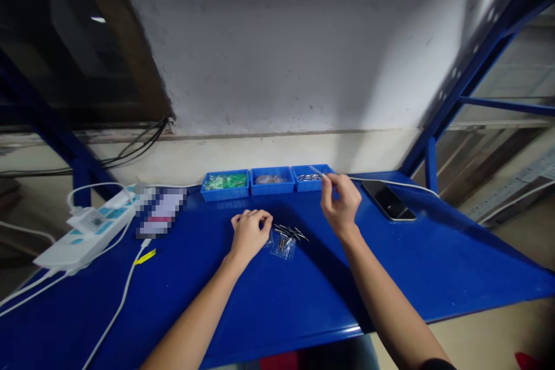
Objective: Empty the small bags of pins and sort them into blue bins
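My right hand (pixel 341 201) is raised at the front of the right-hand blue bin (pixel 309 186), pinching a thin, pale metallic-looking rod (pixel 318 171) that points up and left. My left hand (pixel 251 232) is low over the blue table, its fingertips curled together; what they hold, if anything, is hidden. Right beside it lies a small clear plastic bag (pixel 284 248) with brass-coloured pieces inside. A loose pile of thin dark metal rods (pixel 292 232) touches the bag's far side. Similar shiny pieces fill the right-hand bin.
Two more blue bins, one with green and clear packets (pixel 225 181) and a middle one (pixel 272 188), stand along the wall. A dark phone (pixel 389 200) lies right. A white power strip (pixel 89 234), cables, a blurred-out phone (pixel 160 213) and a yellow tag (pixel 145 256) occupy the left.
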The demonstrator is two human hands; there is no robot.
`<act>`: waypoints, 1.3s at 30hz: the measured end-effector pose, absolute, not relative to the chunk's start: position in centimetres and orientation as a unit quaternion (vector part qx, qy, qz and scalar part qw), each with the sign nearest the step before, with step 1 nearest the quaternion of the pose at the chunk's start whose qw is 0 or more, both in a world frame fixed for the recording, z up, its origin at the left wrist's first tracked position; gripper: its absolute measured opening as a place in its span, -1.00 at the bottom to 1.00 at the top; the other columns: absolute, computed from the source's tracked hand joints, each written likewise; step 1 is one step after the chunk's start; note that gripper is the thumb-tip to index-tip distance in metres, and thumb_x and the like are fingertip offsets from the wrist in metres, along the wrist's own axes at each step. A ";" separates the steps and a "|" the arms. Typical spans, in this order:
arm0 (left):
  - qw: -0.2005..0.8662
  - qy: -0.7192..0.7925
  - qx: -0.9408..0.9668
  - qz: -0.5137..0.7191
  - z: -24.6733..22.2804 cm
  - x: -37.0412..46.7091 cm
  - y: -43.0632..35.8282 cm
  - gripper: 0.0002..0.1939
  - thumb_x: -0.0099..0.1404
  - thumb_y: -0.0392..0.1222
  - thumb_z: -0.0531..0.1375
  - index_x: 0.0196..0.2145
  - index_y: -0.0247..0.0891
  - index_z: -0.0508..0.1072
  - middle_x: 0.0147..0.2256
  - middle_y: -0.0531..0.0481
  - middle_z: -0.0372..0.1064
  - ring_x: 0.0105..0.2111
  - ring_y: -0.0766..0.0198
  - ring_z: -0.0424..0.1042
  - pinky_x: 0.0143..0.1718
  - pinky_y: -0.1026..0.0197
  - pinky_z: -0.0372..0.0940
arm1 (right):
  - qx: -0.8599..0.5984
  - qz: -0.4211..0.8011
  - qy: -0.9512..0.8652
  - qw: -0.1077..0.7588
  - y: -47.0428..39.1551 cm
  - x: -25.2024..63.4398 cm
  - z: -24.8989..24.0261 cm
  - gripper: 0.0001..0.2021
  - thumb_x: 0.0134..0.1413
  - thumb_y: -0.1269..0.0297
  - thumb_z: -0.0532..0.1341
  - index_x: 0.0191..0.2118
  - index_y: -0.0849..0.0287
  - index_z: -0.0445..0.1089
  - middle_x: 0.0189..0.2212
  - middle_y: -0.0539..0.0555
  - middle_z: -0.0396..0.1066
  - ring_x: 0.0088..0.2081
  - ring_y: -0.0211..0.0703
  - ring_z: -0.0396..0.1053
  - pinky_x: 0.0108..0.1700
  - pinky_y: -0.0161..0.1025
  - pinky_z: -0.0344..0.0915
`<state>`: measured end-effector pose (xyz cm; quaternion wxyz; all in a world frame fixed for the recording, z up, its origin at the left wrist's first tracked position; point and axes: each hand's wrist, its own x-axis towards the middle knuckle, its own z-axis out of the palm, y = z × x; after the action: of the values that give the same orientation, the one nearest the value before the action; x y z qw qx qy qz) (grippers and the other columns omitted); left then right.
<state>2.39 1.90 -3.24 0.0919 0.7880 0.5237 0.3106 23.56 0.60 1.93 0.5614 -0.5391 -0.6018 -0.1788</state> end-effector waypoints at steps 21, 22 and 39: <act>0.137 0.508 0.804 0.275 -3.1 2.7 1.8 -0.82 0.28 -0.17 0.04 -0.41 -0.17 0.41 -0.24 0.01 0.43 -0.07 0.10 0.26 -0.08 -0.01 0.05 | -0.529 0.135 -0.769 0.333 0.3 20.6 -1.8 -0.76 0.14 0.21 0.14 -0.12 0.19 0.38 -0.37 0.08 0.44 -0.28 -0.14 0.35 -0.22 -0.24 0.22; 0.135 0.509 0.803 0.279 -3.0 2.7 1.8 -0.78 0.30 -0.16 0.01 -0.42 -0.18 0.41 -0.25 0.01 0.43 -0.08 0.12 0.27 -0.09 0.01 0.06 | -0.506 0.128 -0.783 0.339 0.3 20.5 -1.9 -0.80 0.14 0.24 0.14 -0.15 0.18 0.39 -0.37 0.07 0.43 -0.28 -0.15 0.34 -0.21 -0.24 0.21; 0.216 0.455 0.778 0.377 -2.6 2.4 1.9 -0.72 0.35 -0.09 -0.05 -0.28 -0.19 0.42 -0.43 0.04 0.48 -0.36 0.27 0.47 -0.30 0.28 0.25 | -0.506 0.082 -0.784 0.350 0.3 19.4 -2.7 -0.79 0.26 0.30 -0.03 -0.40 0.16 0.23 -0.43 0.04 0.28 -0.38 -0.22 0.24 -0.30 -0.30 0.15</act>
<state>2.37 1.91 -2.61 0.2156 0.7777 0.4545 0.3771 19.40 0.31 -2.68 0.3502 -0.5060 -0.7840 0.0821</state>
